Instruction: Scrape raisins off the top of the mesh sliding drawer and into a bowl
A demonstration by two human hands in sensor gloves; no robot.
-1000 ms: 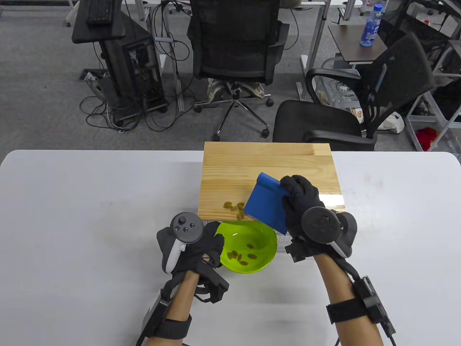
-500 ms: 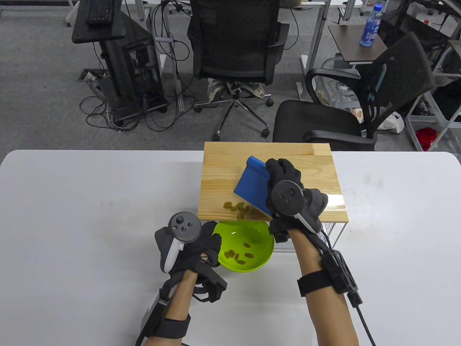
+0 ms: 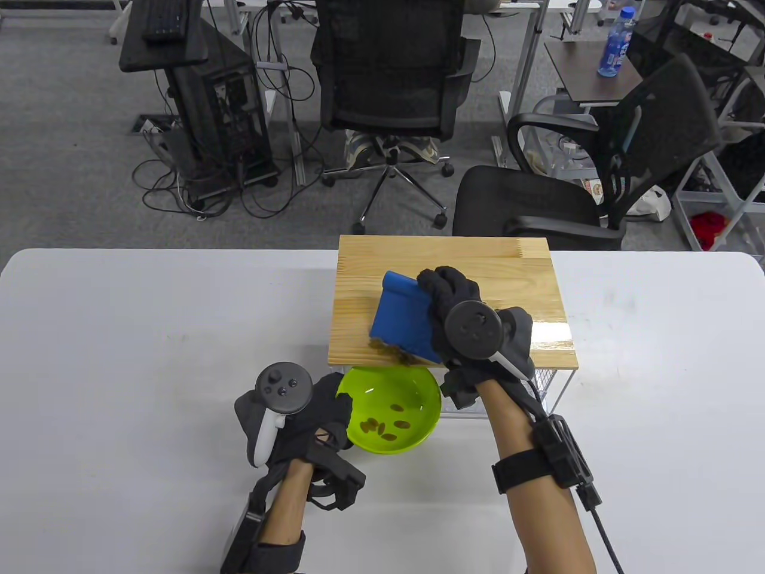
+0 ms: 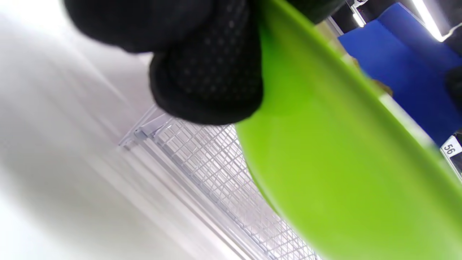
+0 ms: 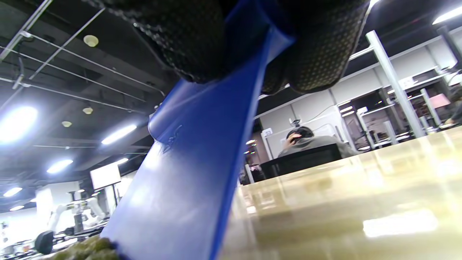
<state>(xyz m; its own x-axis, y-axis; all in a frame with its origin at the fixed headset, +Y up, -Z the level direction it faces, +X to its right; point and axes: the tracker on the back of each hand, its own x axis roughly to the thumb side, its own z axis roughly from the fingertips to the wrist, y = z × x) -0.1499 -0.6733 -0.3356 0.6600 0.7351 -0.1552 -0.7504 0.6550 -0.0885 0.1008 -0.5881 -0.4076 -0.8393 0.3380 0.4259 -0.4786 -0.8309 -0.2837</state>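
A mesh sliding drawer stands on the table with a wooden top (image 3: 454,263). My right hand (image 3: 445,296) grips a blue scraper (image 3: 401,317) whose lower edge rests on the wood near the front edge. A small pile of raisins (image 3: 394,353) lies against that edge; in the right wrist view the raisins (image 5: 90,249) sit at the foot of the scraper (image 5: 187,180). My left hand (image 3: 323,412) grips the rim of a green bowl (image 3: 412,382) held just below the front edge, with several raisins (image 3: 382,427) inside. The left wrist view shows the bowl (image 4: 343,173) from underneath.
The white wire mesh of the drawer (image 3: 547,379) shows under the top at the right, and the mesh (image 4: 216,169) also fills part of the left wrist view. Office chairs (image 3: 388,78) and desks stand beyond the white table (image 3: 149,311).
My right hand has swung the scraper back over the wood and leftward, then set it behind the raisins near the front edge. My left hand moved the bowl slightly left.
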